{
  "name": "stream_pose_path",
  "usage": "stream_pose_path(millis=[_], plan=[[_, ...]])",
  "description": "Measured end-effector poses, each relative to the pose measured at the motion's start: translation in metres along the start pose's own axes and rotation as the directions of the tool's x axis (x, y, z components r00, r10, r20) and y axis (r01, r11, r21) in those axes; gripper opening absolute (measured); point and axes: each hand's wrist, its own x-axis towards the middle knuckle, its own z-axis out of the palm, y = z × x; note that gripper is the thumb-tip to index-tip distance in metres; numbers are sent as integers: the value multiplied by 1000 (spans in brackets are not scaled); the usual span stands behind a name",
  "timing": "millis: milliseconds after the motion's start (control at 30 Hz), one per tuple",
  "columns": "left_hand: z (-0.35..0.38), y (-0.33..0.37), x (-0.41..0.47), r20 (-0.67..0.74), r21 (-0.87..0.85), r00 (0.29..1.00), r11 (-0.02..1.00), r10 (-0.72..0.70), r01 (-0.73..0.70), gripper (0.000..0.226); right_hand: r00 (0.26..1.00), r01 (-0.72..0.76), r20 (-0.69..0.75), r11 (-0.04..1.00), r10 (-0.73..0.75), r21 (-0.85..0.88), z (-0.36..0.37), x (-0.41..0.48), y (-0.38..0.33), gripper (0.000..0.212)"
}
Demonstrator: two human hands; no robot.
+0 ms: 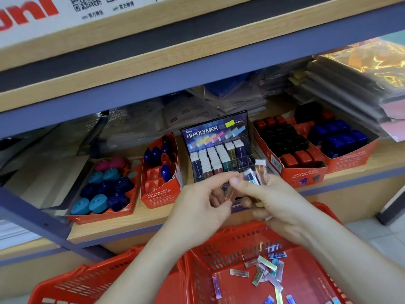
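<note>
Above the red basket (219, 249), in front of the Hi-Polymer display box (217, 132) on the shelf (153, 218), right hand (274, 198) grips a fan of wrapped erasers (260, 172). Left hand (201, 205) pinches one pinkish eraser (229, 194) just beside them. More loose erasers (267, 273) lie on the basket floor.

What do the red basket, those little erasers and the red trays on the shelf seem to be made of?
The red basket: moulded plastic, it seems, slightly glossy, with slotted walls. The erasers in the right hand: probably soft polymer, going by the Hi-Polymer display box, in shiny sleeves that catch light. The red sharpener tray: likely printed cardboard, matt, with folded edges.
</note>
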Motion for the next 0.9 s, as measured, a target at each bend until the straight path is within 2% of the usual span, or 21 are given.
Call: stream_pose_path(millis=[100,233,333,400,567,667,767,900], plan=[[-8,-2,4,-102,-73,994,997,-27,20,50,998,-46,-25,989,50,143,-2,1,-5,16],[-22,-14,18,-289,-133,952,989,-95,58,32,996,-41,-66,956,63,291,-9,3,-9,31],[-20,-18,25,-326,-198,939,979,-112,48,14,997,-27,-62,940,51,341,-10,2,-10,31],[-16,-25,28,-346,-196,932,980,-105,38,12,997,-26,-56,930,50,367,-9,1,-11,27],[-8,-42,36,-374,-60,926,997,-58,38,11,998,-29,-48,932,49,360,-9,-3,-12,22],[-5,-46,39,-395,121,917,992,62,-15,15,997,-40,-46,949,57,312,-7,-5,-14,22],[-3,-49,41,-356,284,915,955,190,-88,18,997,-43,-51,961,60,275,-7,-4,-14,23],[-3,-48,40,-318,403,905,904,283,-141,20,998,-68,6,944,69,324,-8,-5,-15,22]])
